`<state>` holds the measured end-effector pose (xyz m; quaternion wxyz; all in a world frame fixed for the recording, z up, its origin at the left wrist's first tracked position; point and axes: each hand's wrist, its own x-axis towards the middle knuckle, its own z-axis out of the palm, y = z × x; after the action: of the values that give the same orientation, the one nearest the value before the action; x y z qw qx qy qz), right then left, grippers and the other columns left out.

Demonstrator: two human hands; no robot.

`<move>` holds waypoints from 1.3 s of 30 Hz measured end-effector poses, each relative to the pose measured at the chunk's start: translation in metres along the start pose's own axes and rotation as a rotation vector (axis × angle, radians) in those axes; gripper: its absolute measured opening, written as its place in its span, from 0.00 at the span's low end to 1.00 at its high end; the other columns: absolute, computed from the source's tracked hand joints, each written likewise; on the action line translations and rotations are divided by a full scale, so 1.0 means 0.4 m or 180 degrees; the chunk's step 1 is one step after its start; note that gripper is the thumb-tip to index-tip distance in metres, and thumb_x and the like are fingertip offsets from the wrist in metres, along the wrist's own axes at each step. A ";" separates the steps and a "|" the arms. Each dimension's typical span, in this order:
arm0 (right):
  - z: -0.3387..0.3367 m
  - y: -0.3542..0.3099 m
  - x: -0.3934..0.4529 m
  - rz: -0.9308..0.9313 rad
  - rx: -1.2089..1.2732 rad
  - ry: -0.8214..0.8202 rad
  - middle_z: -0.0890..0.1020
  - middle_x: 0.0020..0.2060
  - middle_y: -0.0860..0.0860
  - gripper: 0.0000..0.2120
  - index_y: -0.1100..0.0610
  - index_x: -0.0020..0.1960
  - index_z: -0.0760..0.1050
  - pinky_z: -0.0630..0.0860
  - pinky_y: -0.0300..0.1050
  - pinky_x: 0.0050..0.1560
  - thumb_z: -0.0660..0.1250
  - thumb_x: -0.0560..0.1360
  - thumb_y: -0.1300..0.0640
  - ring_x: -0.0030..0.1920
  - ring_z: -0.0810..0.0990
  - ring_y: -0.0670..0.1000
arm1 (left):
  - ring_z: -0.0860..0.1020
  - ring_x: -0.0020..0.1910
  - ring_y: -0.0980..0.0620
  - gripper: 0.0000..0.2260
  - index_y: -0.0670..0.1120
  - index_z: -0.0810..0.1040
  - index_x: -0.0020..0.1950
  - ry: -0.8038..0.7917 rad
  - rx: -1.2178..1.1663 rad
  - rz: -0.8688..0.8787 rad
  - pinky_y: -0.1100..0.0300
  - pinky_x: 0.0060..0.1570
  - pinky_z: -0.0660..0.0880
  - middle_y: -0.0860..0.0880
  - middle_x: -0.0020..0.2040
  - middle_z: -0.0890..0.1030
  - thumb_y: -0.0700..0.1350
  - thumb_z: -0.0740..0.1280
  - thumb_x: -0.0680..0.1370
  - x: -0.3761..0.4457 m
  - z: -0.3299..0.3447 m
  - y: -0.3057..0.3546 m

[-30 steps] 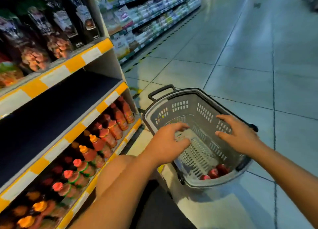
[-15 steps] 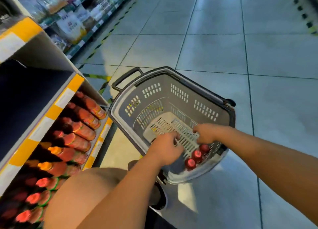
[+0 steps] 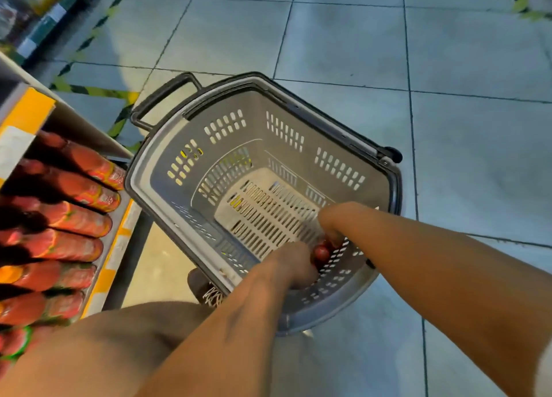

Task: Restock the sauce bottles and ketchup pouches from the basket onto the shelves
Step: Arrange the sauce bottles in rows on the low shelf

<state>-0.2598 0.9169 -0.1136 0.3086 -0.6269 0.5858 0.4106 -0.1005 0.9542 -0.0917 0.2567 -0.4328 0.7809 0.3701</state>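
Note:
A grey plastic basket (image 3: 254,119) with a black handle stands on the floor tiles, almost bare inside. Both my hands reach down into its near right corner. My left hand (image 3: 294,266) curls round a red-capped sauce bottle (image 3: 321,252), whose cap shows between the two hands. Just beyond it, my right hand (image 3: 331,222) curls its fingers down over another bottle, mostly hidden under the hand. On the bottom shelf at the left stands a row of red sauce bottles (image 3: 77,220).
The shelf unit with its yellow-and-white edge strip (image 3: 24,119) stands close to the basket's left side. My bare knee (image 3: 119,352) and a shoe (image 3: 206,289) are in front of the basket. Open floor tiles (image 3: 448,68) stretch beyond and to the right.
My view has tipped further down onto the basket. Both hands have sunk deeper into its near corner and closed over the red-capped bottles; only one cap still shows.

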 end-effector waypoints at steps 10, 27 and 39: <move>0.020 -0.005 0.112 -0.0316 -0.0042 -0.0275 0.80 0.61 0.54 0.29 0.53 0.69 0.76 0.79 0.56 0.60 0.77 0.70 0.58 0.55 0.80 0.58 | 0.78 0.56 0.45 0.18 0.52 0.79 0.62 -0.0745 -0.0344 -0.0331 0.45 0.61 0.76 0.47 0.56 0.81 0.46 0.72 0.72 0.091 0.052 -0.006; 0.009 0.011 0.062 -0.0404 0.0287 -0.0179 0.77 0.43 0.50 0.09 0.56 0.58 0.80 0.77 0.49 0.52 0.70 0.78 0.62 0.48 0.79 0.56 | 0.78 0.57 0.45 0.14 0.48 0.80 0.63 -0.0467 0.0052 -0.0011 0.49 0.62 0.77 0.45 0.58 0.80 0.43 0.71 0.78 0.104 0.057 -0.015; -0.033 0.012 -0.019 -0.0212 0.0891 0.0859 0.82 0.45 0.49 0.11 0.46 0.47 0.82 0.77 0.44 0.47 0.70 0.76 0.62 0.44 0.80 0.51 | 0.78 0.46 0.47 0.07 0.55 0.74 0.44 0.0635 -0.0141 0.0209 0.52 0.45 0.74 0.52 0.46 0.79 0.46 0.71 0.73 0.004 -0.039 -0.057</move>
<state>-0.2625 0.9086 -0.1003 0.3248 -0.6463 0.6522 0.2270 -0.0828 0.9329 -0.0916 0.1558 -0.4473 0.8080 0.3504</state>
